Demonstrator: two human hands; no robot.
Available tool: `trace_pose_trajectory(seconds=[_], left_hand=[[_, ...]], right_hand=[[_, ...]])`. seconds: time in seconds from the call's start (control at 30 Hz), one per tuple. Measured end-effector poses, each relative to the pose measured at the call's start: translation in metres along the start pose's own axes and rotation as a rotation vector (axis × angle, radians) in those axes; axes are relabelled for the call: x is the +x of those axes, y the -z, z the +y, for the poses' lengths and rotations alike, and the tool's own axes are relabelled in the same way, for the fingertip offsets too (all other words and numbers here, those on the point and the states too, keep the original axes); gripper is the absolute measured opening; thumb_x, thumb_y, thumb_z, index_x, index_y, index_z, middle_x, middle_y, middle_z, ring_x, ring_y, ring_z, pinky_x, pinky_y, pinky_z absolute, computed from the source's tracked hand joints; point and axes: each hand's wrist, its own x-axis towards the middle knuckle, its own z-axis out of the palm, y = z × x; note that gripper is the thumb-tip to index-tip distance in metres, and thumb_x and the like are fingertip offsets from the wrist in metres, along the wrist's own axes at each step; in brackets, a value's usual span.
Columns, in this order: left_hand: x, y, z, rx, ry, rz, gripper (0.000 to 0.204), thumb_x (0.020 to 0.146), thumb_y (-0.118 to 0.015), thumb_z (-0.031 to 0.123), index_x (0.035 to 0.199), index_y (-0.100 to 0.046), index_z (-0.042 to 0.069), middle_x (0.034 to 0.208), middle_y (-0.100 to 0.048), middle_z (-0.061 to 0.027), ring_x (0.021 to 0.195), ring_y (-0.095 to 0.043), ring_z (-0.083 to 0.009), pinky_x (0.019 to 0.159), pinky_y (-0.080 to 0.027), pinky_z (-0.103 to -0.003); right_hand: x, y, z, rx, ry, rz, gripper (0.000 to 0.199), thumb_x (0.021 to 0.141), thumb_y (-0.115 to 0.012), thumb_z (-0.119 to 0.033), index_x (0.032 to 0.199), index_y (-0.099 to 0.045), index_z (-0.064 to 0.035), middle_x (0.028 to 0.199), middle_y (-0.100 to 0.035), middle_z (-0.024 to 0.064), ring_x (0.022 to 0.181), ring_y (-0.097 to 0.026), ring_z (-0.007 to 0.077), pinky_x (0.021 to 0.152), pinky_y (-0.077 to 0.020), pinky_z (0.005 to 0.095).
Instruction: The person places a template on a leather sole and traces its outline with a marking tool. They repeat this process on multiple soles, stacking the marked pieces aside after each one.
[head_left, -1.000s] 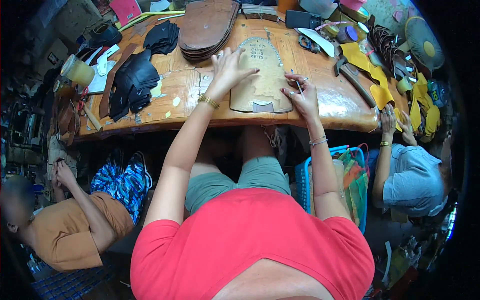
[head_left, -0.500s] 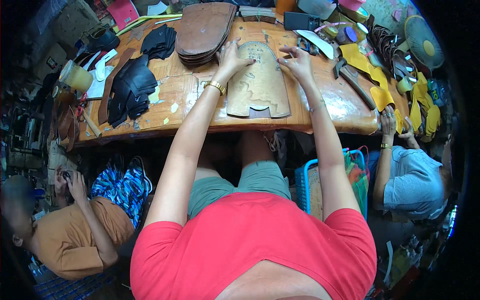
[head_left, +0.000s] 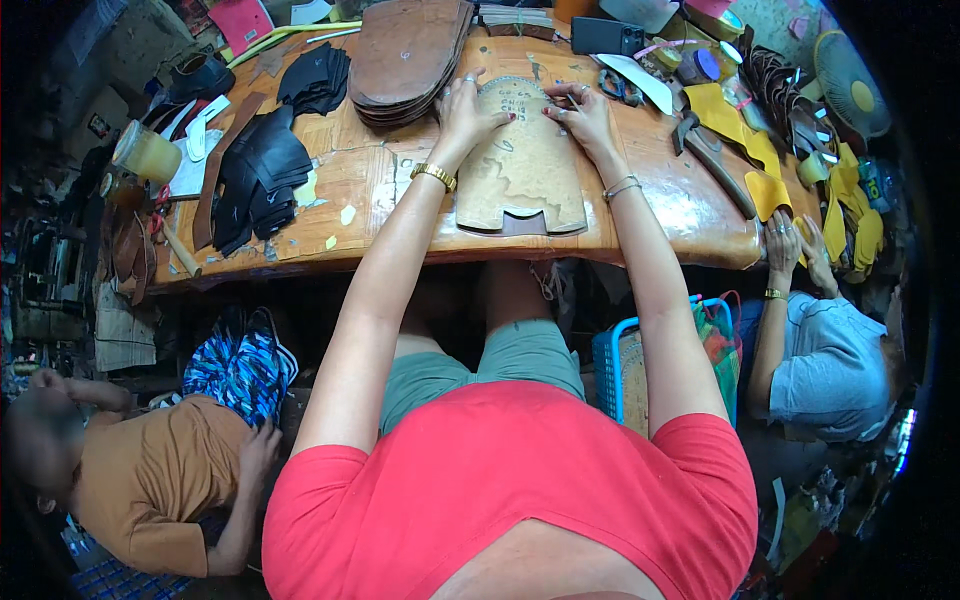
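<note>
A tan, flat pattern template [head_left: 515, 180] with a rounded top, a notched lower edge and handwriting lies before me. Dark material shows under its notch. My left hand [head_left: 463, 115] grips its upper left edge, thumb stretched across the face and fingers bent at the rim. At the upper right edge, my right hand [head_left: 583, 115] has thumb and fingers closed on the template. A thin stick-like thing shows between those fingers, too small to name. Just left of the template, a tall stack of brown leather pieces [head_left: 408, 55] almost meets my left hand.
Black leather pieces [head_left: 262, 175] lie to the left, near a jar [head_left: 147, 152]. A hammer [head_left: 715, 165] and yellow leather [head_left: 728, 125] are on the right. A co-worker in grey [head_left: 825, 355] handles yellow material; another in brown [head_left: 165, 480] sits left. A blue basket [head_left: 610, 375] stands below the table.
My right hand has come in from beside the template onto its upper right edge, its fingers closing. The left hand stays put. The co-worker on the left has lowered one hand.
</note>
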Motion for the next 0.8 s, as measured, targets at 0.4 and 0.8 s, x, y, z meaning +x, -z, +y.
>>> trace_pose_trajectory(seconds=[0.4,0.8], left_hand=[[0.0,0.005,-0.005,-0.101,-0.054,-0.004,0.078,0.058,-0.085,0.036,0.125,-0.053,0.01,0.105,-0.062,-0.0117,0.101,-0.058,-0.0262,0.085,-0.047,-0.038],[-0.004,0.009,-0.005,-0.079,-0.077,-0.009,0.063,0.061,-0.083,0.038,0.113,-0.063,0.01,0.103,-0.065,-0.0125,0.096,-0.062,-0.0253,0.085,-0.048,-0.037]], right_hand=[[0.005,0.002,0.005,0.091,-0.032,-0.037,0.035,0.061,-0.08,0.001,0.094,-0.069,-0.0014,0.088,-0.068,0.0051,0.078,-0.06,0.0114,0.073,-0.0496,0.0243],[0.001,0.004,-0.006,-0.068,-0.015,-0.045,0.035,0.063,-0.082,-0.004,0.096,-0.069,-0.0002,0.09,-0.069,0.007,0.08,-0.063,0.0127,0.074,-0.0507,0.0256]])
